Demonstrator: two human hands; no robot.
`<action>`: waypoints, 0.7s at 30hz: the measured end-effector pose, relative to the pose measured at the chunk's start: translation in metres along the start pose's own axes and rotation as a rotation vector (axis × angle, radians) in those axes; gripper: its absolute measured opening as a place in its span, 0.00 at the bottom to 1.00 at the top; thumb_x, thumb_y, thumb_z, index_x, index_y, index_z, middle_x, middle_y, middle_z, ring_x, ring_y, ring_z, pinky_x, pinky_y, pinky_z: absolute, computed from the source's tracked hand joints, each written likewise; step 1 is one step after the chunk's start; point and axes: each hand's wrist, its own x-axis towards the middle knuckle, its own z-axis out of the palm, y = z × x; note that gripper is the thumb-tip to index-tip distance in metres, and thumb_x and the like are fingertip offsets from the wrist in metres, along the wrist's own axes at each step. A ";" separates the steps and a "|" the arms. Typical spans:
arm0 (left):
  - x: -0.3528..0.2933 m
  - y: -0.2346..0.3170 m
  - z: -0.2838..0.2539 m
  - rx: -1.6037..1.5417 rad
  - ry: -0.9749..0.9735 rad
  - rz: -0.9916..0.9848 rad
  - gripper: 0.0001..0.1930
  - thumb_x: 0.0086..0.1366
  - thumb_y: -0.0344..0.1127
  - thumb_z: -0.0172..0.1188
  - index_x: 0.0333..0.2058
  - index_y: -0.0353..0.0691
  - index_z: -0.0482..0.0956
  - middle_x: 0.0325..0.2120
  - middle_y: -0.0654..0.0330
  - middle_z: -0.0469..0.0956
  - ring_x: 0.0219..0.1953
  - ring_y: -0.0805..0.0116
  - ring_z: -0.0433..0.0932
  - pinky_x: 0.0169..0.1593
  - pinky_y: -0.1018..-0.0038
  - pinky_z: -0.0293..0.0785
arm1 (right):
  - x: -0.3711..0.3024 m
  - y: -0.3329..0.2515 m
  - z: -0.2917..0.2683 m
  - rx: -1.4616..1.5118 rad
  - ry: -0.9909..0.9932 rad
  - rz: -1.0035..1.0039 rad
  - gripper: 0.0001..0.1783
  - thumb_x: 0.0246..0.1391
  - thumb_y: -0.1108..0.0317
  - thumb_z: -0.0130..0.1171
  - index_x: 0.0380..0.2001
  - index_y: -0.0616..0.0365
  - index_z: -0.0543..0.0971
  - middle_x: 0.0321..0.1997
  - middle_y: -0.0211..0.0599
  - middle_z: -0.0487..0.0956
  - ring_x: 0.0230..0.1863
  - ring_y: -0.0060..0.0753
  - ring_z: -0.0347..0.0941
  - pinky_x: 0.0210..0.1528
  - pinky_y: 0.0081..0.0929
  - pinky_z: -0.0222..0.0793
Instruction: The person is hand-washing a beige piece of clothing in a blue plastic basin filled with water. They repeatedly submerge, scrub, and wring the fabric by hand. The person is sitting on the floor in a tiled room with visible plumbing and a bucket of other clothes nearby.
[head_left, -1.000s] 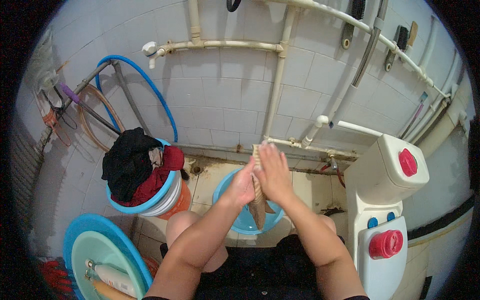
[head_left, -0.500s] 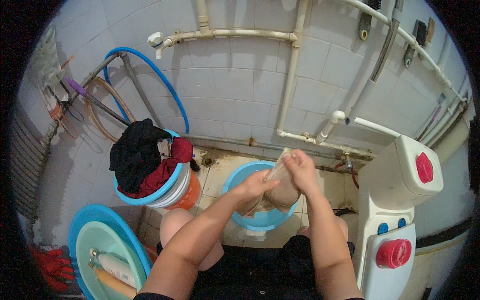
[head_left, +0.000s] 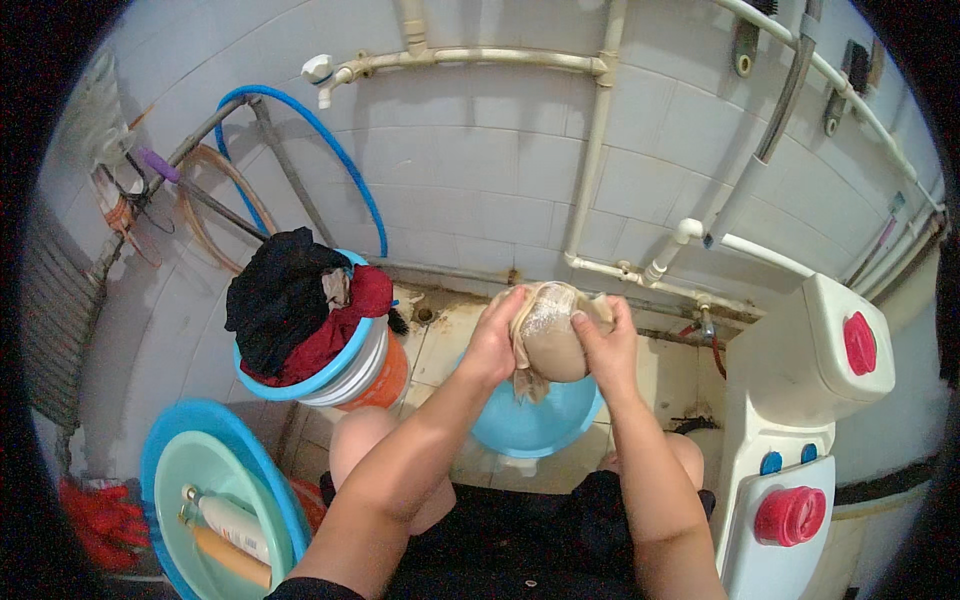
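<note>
A wet beige bra [head_left: 556, 345] is stretched between my two hands above a blue basin [head_left: 535, 425] on the floor. Its rounded cup faces up, with white suds along the top. My left hand [head_left: 497, 340] grips the left side of the fabric, fingers wrapped behind it. On the other side my right hand [head_left: 610, 345] holds the bra with the thumb pressed on the cup. Loose fabric hangs down over the basin's far part. The fingertips behind the cloth are hidden.
Left of the basin, black and dark red clothes [head_left: 275, 305] fill a blue tub on a bucket [head_left: 385, 370]. Nearer, a green basin [head_left: 175, 490] with bottles sits in a blue one. At right stands a white container with red caps [head_left: 790, 510]. Pipes [head_left: 480, 60] run along the tiled wall.
Both hands have lifted the bra up out of the basin area and spread it. The cup, hanging low before, now faces upward with suds showing.
</note>
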 end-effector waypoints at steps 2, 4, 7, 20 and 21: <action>0.004 -0.005 0.013 0.014 0.168 0.059 0.12 0.63 0.42 0.50 0.35 0.39 0.71 0.31 0.63 0.73 0.33 0.74 0.72 0.38 0.75 0.70 | -0.013 0.002 0.018 -0.060 -0.027 -0.138 0.17 0.49 0.73 0.53 0.45 0.62 0.69 0.45 0.40 0.72 0.48 0.34 0.66 0.50 0.27 0.62; 0.010 -0.012 0.006 0.078 0.187 0.058 0.12 0.63 0.43 0.49 0.37 0.41 0.70 0.30 0.62 0.73 0.33 0.70 0.74 0.37 0.71 0.72 | -0.023 0.013 0.033 -0.118 -0.071 -0.333 0.22 0.49 0.76 0.51 0.50 0.60 0.67 0.54 0.46 0.67 0.57 0.44 0.62 0.58 0.33 0.56; 0.019 -0.026 -0.015 -0.099 0.105 0.085 0.13 0.64 0.44 0.48 0.39 0.41 0.69 0.28 0.63 0.72 0.30 0.70 0.73 0.34 0.68 0.72 | -0.039 -0.009 0.048 -0.156 -0.169 -0.437 0.25 0.49 0.78 0.48 0.54 0.59 0.65 0.62 0.46 0.57 0.63 0.50 0.51 0.63 0.35 0.46; -0.024 -0.052 0.018 -0.386 0.131 -0.058 0.20 0.65 0.49 0.39 0.45 0.42 0.68 0.38 0.61 0.73 0.41 0.71 0.71 0.48 0.72 0.66 | -0.025 0.011 0.030 -0.019 -0.160 -0.090 0.20 0.60 0.64 0.37 0.52 0.60 0.67 0.62 0.39 0.60 0.65 0.42 0.48 0.64 0.32 0.43; -0.025 -0.054 0.018 -0.291 0.164 -0.068 0.21 0.65 0.51 0.38 0.46 0.43 0.68 0.40 0.61 0.72 0.43 0.70 0.70 0.49 0.71 0.65 | -0.026 0.011 0.031 -0.035 -0.160 -0.084 0.20 0.60 0.64 0.37 0.52 0.60 0.67 0.62 0.39 0.60 0.65 0.42 0.47 0.64 0.32 0.43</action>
